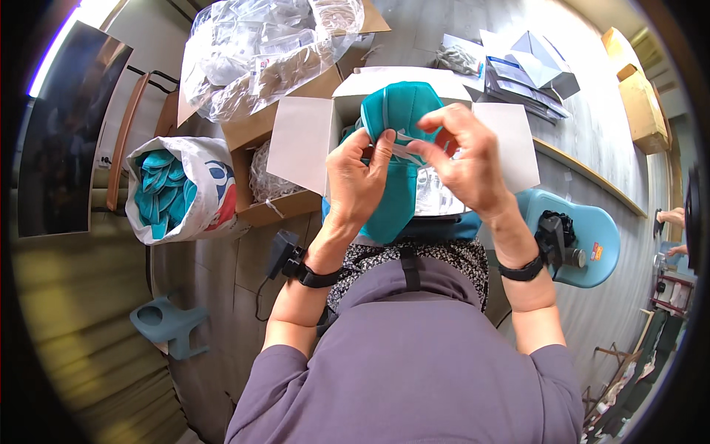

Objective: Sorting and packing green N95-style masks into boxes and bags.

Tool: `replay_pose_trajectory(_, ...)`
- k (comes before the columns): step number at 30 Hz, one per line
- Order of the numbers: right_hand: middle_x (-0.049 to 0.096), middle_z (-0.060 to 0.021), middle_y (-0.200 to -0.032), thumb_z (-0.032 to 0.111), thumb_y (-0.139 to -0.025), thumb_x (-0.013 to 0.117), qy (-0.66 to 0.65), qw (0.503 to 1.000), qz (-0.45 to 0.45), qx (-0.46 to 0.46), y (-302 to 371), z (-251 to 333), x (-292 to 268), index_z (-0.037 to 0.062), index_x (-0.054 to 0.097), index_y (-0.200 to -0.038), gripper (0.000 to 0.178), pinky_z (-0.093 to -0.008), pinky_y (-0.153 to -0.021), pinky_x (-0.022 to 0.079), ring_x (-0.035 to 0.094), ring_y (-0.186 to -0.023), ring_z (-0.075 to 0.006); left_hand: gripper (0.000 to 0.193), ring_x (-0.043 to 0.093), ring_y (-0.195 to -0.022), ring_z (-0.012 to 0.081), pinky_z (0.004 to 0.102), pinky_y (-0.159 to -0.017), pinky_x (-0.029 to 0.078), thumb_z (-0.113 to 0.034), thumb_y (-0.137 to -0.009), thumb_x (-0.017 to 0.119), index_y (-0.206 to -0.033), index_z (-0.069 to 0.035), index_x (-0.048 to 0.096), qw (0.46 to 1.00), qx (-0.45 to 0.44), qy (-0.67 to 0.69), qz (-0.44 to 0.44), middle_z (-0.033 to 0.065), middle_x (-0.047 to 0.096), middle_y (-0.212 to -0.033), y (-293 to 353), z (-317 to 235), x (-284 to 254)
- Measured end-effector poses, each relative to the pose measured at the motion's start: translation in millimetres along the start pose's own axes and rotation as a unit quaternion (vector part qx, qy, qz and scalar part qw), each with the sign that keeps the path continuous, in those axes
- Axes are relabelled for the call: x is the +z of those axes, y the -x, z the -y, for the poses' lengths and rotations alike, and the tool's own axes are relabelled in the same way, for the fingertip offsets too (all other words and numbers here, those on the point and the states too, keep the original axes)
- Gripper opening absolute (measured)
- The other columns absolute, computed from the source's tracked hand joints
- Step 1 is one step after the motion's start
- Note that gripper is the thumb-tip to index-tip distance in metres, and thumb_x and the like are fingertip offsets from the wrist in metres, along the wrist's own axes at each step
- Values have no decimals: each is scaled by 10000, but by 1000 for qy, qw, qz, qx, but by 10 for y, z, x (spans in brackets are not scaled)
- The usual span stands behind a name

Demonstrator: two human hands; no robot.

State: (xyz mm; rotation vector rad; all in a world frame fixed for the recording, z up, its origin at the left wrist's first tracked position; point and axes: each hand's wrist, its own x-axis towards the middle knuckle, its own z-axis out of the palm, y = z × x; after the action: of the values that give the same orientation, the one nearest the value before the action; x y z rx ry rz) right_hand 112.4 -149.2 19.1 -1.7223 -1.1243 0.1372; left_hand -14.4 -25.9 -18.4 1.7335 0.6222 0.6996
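My left hand (359, 174) is closed, its thumb and fingers pinching a teal fabric piece (403, 103) with thin white straps, shaped like a folded face mask. My right hand (466, 148) is curled at its right side, slightly blurred, with the thumb against a white strap (403, 150). Another teal panel (390, 203) hangs below my left fingers; whether it belongs to the same piece I cannot tell. Both hands are over an open white carton (303, 148) in front of my lap. Inside it, partly covered by my hands, shows white packaged material (436, 194).
At the left, a white bag (203, 214) holds several teal pieces (163, 185). Brown cartons (285, 207) with clear plastic wrap (259, 52) stand behind it. A blue stool (599, 251) carries dark items at the right; another blue stool (174, 325) is lower left. Flattened packaging (529, 74) lies far right.
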Motion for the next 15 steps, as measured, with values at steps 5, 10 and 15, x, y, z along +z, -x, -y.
replay_pose_trajectory(5,633,-117,-892,-68,-796,723,-90,995,40,23,63,-273,107,6,588,-898,185,-352,-685,519,647,-770,-267,164,643,-725,77,264,-650,527,-134,-912,729,-1020,-11,710,995,-32,73,63,16,719,-830,12,3,64)
replay_pose_trajectory(10,587,-131,-806,-74,-825,646,-50,995,79,-31,43,-173,120,56,558,-890,170,-356,-663,502,608,-730,-313,177,602,-742,40,227,-646,493,-117,-917,726,-1063,-19,710,987,-95,3,129,1,704,-841,32,24,8)
replay_pose_trajectory(15,601,-130,-768,-90,-820,619,0,998,-40,-45,-117,-436,10,50,575,-842,149,-329,-629,498,606,-673,-256,100,549,-628,83,283,-567,455,-76,-901,691,-926,20,689,998,13,-40,55,71,644,-719,141,36,-11)
